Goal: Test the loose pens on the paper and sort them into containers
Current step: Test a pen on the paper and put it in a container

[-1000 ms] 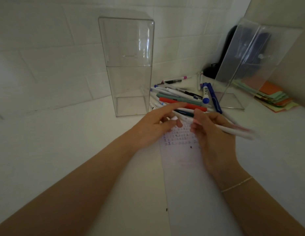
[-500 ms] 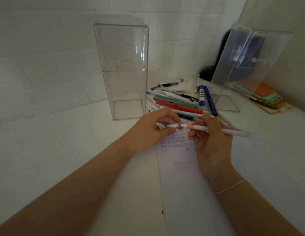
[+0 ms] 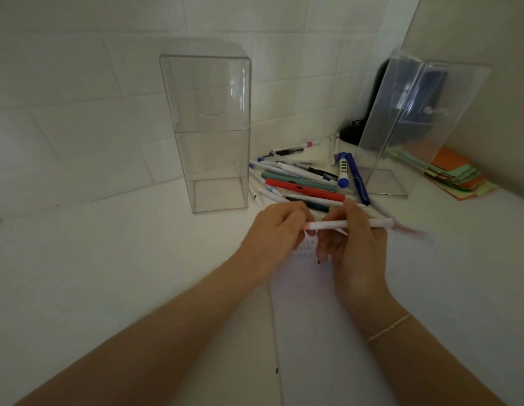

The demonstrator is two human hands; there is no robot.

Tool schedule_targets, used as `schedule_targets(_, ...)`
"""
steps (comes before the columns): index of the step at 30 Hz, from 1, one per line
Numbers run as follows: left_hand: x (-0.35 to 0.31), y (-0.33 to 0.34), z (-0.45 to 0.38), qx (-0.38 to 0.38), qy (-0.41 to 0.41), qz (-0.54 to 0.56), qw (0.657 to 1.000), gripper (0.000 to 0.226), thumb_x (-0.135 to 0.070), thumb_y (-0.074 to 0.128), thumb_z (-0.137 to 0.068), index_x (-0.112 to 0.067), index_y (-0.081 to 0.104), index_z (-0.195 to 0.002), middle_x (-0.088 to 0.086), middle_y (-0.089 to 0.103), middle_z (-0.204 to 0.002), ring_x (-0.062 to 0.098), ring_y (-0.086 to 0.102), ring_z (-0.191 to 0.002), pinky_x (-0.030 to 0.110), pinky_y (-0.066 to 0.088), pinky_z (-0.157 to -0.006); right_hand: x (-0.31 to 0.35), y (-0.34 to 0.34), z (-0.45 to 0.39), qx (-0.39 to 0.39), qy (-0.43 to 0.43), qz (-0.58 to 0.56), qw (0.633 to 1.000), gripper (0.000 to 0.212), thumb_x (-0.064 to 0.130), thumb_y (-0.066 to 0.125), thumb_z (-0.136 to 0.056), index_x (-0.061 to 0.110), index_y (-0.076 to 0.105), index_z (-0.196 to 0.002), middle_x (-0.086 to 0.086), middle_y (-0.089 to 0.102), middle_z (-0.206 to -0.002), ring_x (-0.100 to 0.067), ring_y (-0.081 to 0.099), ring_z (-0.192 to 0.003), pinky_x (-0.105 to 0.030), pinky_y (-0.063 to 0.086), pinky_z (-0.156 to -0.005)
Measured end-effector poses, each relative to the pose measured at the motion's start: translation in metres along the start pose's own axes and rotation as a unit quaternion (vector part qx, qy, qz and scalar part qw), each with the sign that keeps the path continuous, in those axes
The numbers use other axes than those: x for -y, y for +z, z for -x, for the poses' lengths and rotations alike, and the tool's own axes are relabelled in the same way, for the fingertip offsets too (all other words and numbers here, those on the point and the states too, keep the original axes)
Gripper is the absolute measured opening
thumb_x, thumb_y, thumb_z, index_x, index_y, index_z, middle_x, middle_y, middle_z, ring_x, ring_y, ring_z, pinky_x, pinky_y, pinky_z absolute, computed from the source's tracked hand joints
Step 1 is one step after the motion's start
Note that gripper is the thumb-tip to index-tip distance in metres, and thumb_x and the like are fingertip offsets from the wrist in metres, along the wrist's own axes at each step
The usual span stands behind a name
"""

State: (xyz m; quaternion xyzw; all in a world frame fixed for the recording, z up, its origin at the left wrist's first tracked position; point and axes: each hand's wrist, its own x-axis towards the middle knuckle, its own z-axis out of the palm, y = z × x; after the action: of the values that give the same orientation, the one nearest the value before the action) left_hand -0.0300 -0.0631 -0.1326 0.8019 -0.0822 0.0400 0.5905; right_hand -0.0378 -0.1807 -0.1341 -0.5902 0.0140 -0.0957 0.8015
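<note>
White pen (image 3: 351,224) level, pinched by both hands, above paper (image 3: 307,303)

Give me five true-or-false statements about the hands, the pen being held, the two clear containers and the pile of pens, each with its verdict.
1. Both hands, the left hand and the right hand, hold the white pen. True.
2. The tall clear container near the wall is full of pens. False: no pens show inside it.
3. A red pen lies in the pile of pens between the two containers. True.
4. The paper lies under the hands. True.
5. The tilted container on the right lies flat on its side. False: it stands leaning.
</note>
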Motion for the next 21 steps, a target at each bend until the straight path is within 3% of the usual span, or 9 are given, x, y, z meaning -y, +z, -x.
schedule_targets(2, -0.003, 0.013, 0.004, -0.063, -0.033, -0.005, 0.997, 0.036, -0.017, 0.039, -0.095, -0.012, 0.054, -0.063, -0.005, 0.047, -0.052, 0.004, 0.04, -0.046, 0.017, 0.034, -0.05, -0.001, 0.003, 0.003, -0.019, -0.026, 0.079, 0.996, 0.044, 0.025, 0.041, -0.098, 0.012, 0.058, -0.06, -0.001, 0.05, -0.044, -0.011, 0.041, -0.036, -0.02, 0.034, -0.035)
schedule_targets(5, -0.003, 0.017, 0.007, -0.101, -0.029, -0.032, 0.994, 0.041, -0.019, 0.042, -0.095, -0.018, 0.042, -0.054, -0.003, 0.044, -0.051, 0.006, 0.038, -0.047, 0.017, 0.032, -0.049, -0.002, 0.008, 0.007, -0.005, -0.088, 0.152, 0.984, 0.042, 0.018, 0.039, -0.099, 0.004, 0.052, -0.061, 0.0, 0.046, -0.039, -0.006, 0.039, -0.033, -0.018, 0.033, -0.037)
schedule_targets(9, 0.0, 0.014, 0.007, -0.113, -0.023, -0.043, 0.992, 0.04, -0.015, 0.041, -0.095, -0.015, 0.041, -0.054, 0.003, 0.047, -0.055, 0.013, 0.039, -0.054, 0.029, 0.034, -0.057, -0.005, 0.008, 0.011, 0.025, -0.124, 0.185, 0.975, 0.036, 0.017, 0.04, -0.097, 0.022, 0.051, -0.064, 0.004, 0.052, -0.046, -0.008, 0.049, -0.041, -0.013, 0.038, -0.042)
schedule_targets(13, -0.013, 0.015, 0.002, -0.129, 0.008, 0.03, 0.991, 0.027, -0.014, 0.038, -0.099, 0.0, 0.057, -0.084, 0.004, 0.058, -0.074, 0.001, 0.052, -0.063, 0.015, 0.043, -0.059, 0.023, 0.01, 0.013, 0.084, -0.205, 0.27, 0.937, 0.025, 0.021, 0.047, -0.096, 0.029, 0.046, -0.072, 0.009, 0.052, -0.056, -0.008, 0.054, -0.047, -0.016, 0.042, -0.044)
schedule_targets(16, -0.039, 0.036, -0.007, -0.181, -0.007, 0.163, 0.97, 0.033, -0.023, 0.034, -0.101, -0.002, 0.059, -0.095, 0.007, 0.064, -0.088, 0.01, 0.06, -0.079, 0.021, 0.046, -0.07, 0.076, -0.012, 0.014, 0.013, -0.274, 0.246, 0.93, 0.029, 0.03, 0.045, -0.094, 0.012, 0.051, -0.072, 0.001, 0.053, -0.056, -0.01, 0.05, -0.046, -0.031, 0.043, -0.042)
schedule_targets(18, -0.057, 0.065, -0.004, -0.139, 0.0, 0.129, 0.982, 0.026, -0.022, 0.039, -0.099, -0.009, 0.061, -0.1, 0.003, 0.064, -0.098, 0.013, 0.059, -0.091, 0.019, 0.044, -0.077, 0.111, -0.042, 0.019, -0.038, -0.319, 0.24, 0.916, 0.033, 0.028, 0.046, -0.096, 0.005, 0.054, -0.075, -0.008, 0.056, -0.058, -0.015, 0.051, -0.046, -0.034, 0.042, -0.044)
schedule_targets(20, -0.066, 0.106, 0.012, 0.017, 0.079, -0.032, 0.996, 0.023, -0.024, 0.041, -0.099, -0.021, 0.059, -0.113, -0.005, 0.057, -0.12, 0.009, 0.052, -0.112, 0.017, 0.04, -0.092, 0.136, -0.083, 0.031, -0.066, -0.333, 0.266, 0.902, 0.025, 0.026, 0.048, -0.096, 0.014, 0.058, -0.077, -0.004, 0.06, -0.06, -0.012, 0.055, -0.048, -0.029, 0.043, -0.047)
schedule_targets(21, -0.068, 0.129, 0.023, 0.103, 0.139, -0.127, 0.977, 0.027, -0.027, 0.039, -0.1, -0.026, 0.054, -0.122, -0.008, 0.048, -0.135, 0.008, 0.042, -0.125, 0.02, 0.031, -0.104, 0.144, -0.103, 0.039, -0.084, -0.326, 0.292, 0.895, 0.021, 0.027, 0.049, -0.095, 0.019, 0.06, -0.079, -0.003, 0.062, -0.062, -0.011, 0.057, -0.049, -0.027, 0.044, -0.049)
